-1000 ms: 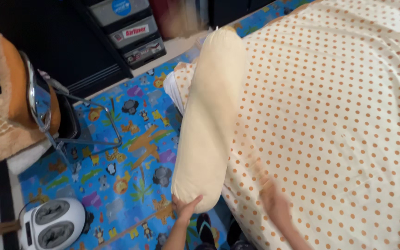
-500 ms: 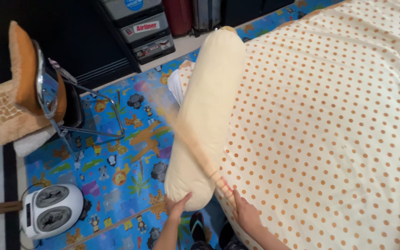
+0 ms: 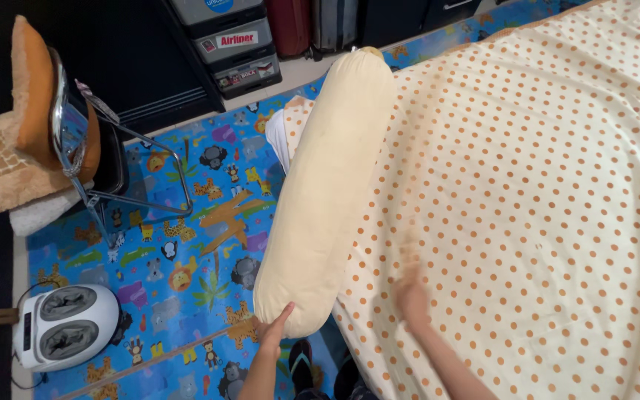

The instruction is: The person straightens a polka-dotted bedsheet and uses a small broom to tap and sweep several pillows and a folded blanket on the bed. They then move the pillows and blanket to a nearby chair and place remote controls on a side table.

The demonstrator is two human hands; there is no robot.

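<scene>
Long pale-yellow cylindrical fabric bolster lies along the left edge of the bed, on the cream bedsheet w/ orange polka dots, near end overhanging twd the person, far end pointing at the stacked grey storage boxes. Looks soft & stuffed, light for its size, prob. floppy if lifted by one end only; cloth cover should give decent grip, not slippery, nothing fragile. Best hold, I'd judge: cup the rounded end or wrap an arm round the middle so it doesn't sag. Left hand is under/against the near end, fingers together & thumb raised apart, palm cupping the end rather than pinching; forearm comes up from the bottom edge. Right hand is blurred, resting flat on the sheet just beside the bolster; fingers look loosely spread, but can't tell for sure. Colourful animal-print floor mat below, white foot massager at left.
</scene>
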